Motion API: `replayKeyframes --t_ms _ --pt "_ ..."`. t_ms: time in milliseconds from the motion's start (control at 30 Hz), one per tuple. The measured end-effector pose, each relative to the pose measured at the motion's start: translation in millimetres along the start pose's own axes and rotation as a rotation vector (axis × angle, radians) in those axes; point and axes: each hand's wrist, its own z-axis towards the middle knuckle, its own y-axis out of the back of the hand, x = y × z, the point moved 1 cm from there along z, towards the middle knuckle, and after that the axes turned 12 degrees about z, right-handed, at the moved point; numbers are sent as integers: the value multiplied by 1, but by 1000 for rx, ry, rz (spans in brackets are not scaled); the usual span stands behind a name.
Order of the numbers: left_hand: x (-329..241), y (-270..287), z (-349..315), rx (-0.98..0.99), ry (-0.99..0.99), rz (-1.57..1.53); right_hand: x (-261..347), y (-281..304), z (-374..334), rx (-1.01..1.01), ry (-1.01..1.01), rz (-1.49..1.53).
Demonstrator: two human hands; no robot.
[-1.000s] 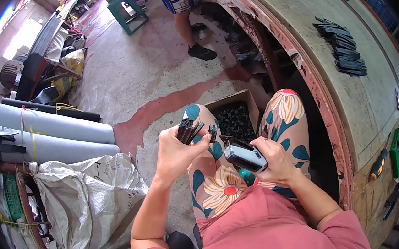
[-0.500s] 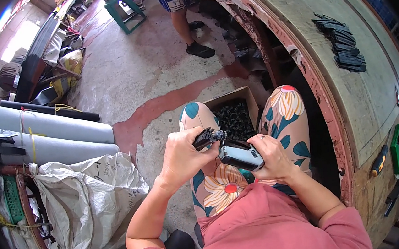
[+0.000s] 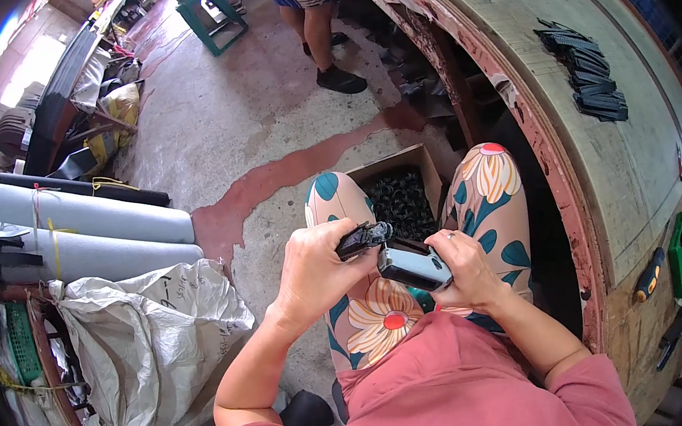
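My left hand [image 3: 314, 275] is closed around a small bunch of black strips [image 3: 355, 243], pinched between thumb and fingers above my lap. A dark shiny piece shows at the strips' right end; its exact shape is too small to make out. My right hand [image 3: 471, 270] grips a pale grey-blue and black hand stapler [image 3: 417, 266]. The stapler's left end comes close to the strips and my left thumb; whether they touch I cannot tell. Beyond my knees, a cardboard box [image 3: 433, 175] holds many small black pieces [image 3: 397, 203].
To the right runs a wooden workbench [image 3: 505, 41] with black strips [image 3: 586, 74] and a screwdriver [image 3: 649, 275] on it. Grey rolls [image 3: 87, 217] and a white sack [image 3: 153, 346] lie left. Ahead, a person [image 3: 317, 30] stands near a green stool [image 3: 212, 20].
Both hands have barely shifted; the strips and stapler sit slightly more to the right, and the strips look more evenly bunched. The person ahead has shifted their legs.
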Motion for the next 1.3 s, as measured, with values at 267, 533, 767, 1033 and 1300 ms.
replayKeyframes --t_ms 267,533,767,1033,1300 --pt "17 -11 0 -289 387 -674 10 -2 1 -105 -247 318" --pt "-13 -141 -30 151 978 -1481 48 -11 -1 -137 -402 876" --pt "2 -189 -41 347 943 -1719 64 -5 4 -177 -244 795" --pt "-19 -118 -2 -226 580 -1367 50 -1 6 -129 -419 819" --pt "0 -66 12 109 355 -1528 43 -6 -2 -158 -680 895"
